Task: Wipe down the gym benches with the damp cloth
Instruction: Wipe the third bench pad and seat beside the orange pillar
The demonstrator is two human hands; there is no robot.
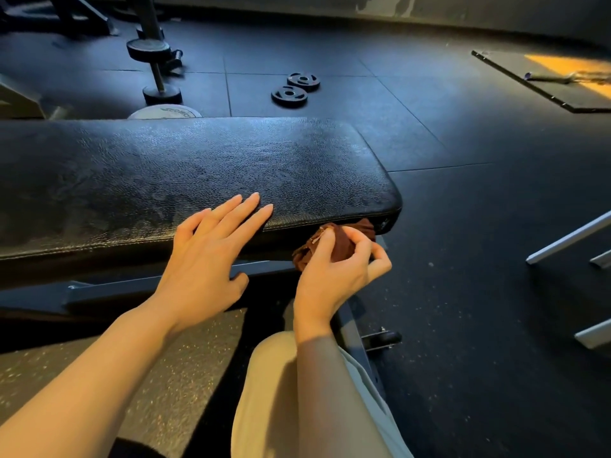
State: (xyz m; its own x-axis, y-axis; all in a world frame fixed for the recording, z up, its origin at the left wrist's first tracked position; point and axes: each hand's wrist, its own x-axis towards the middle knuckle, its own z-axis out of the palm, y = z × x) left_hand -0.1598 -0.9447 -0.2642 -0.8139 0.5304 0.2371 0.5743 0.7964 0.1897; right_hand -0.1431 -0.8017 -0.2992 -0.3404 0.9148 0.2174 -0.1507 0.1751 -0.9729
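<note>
At bench (198,160) edge, cloth (340,246) in right hand (334,269)

Def a gym: padded black bench (198,173), rubber tile floor (429,133), weight plates (295,89) and a loaded bar (155,61) lying around.

Black padded bench (198,170), smeared top, brown cloth (344,241) bunched, perhaps touching its near edge

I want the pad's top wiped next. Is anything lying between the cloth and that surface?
Only the left hand, fingers flat on the bench pad near its front edge. The right hand grips the brown cloth just below that edge.
</note>
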